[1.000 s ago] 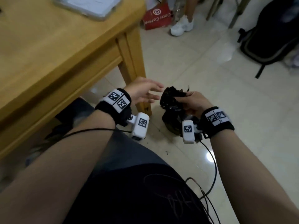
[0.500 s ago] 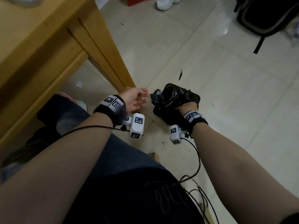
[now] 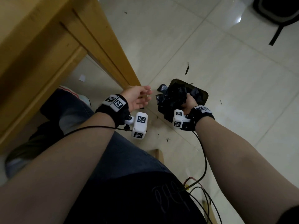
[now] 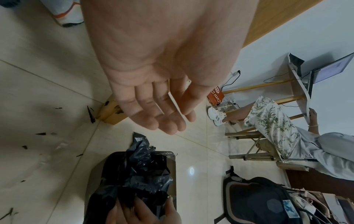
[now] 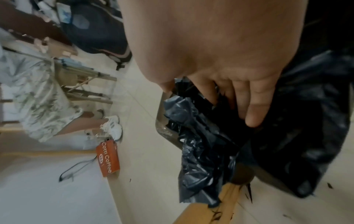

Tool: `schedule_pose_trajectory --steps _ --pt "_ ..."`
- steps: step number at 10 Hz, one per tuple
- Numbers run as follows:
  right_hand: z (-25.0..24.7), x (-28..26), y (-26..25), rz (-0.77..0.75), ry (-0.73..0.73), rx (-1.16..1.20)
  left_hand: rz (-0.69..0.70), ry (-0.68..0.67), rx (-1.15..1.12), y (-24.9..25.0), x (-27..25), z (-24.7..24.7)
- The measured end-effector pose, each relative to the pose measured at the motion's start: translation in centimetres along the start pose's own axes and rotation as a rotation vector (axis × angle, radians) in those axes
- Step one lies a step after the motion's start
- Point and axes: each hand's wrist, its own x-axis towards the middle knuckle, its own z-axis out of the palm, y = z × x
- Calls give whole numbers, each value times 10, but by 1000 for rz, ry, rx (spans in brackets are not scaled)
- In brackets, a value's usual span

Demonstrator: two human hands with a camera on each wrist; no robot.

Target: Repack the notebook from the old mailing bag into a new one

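Note:
A crumpled black plastic mailing bag (image 3: 173,97) sits bunched in the mouth of a dark bin (image 3: 202,94) on the tiled floor. My right hand (image 3: 188,102) is on top of it, thumb and fingers dug into the wad (image 5: 199,144). In the right wrist view the right hand's fingers (image 5: 256,106) sink into the plastic above the bin rim (image 5: 161,121). My left hand (image 3: 142,97) hovers just left of the bin with fingers relaxed and nothing in it (image 4: 162,116). The bag (image 4: 141,171) is just below its fingertips. No notebook is in view.
A wooden table leg (image 3: 110,46) stands just beyond my left hand. Black scraps (image 3: 187,68) litter the floor. A dark backpack (image 3: 278,8) lies at the far right. Cables (image 3: 203,159) trail by my right forearm. Another person (image 4: 268,121) sits nearby beside an orange paper bag (image 5: 108,159).
My right hand has carried the black wad away from my body and down into the bin. The left hand stayed beside it, empty. The head view has tilted down toward the floor.

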Motion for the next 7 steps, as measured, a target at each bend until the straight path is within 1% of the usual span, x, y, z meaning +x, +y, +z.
schedule_pose_trajectory --steps 1,2,3,4,5,6,7 --pt "10 14 -2 2 -8 132 4 7 0 -4 -2 -10" --pt "21 13 -7 -22 61 151 27 19 3 -5 -8 -27" --pt "33 -3 -3 -184 89 51 47 42 -25 -3 -12 -45" --pt "24 19 -1 -247 181 -52 57 59 -65 0 -15 -52" --pt "9 47 -2 -355 241 -536 56 48 -101 2 -18 -47" --pt "17 0 0 -167 122 -321 73 36 -94 3 -24 -39" --pt "36 -62 2 -153 135 -300 119 25 -89 3 -29 -32"
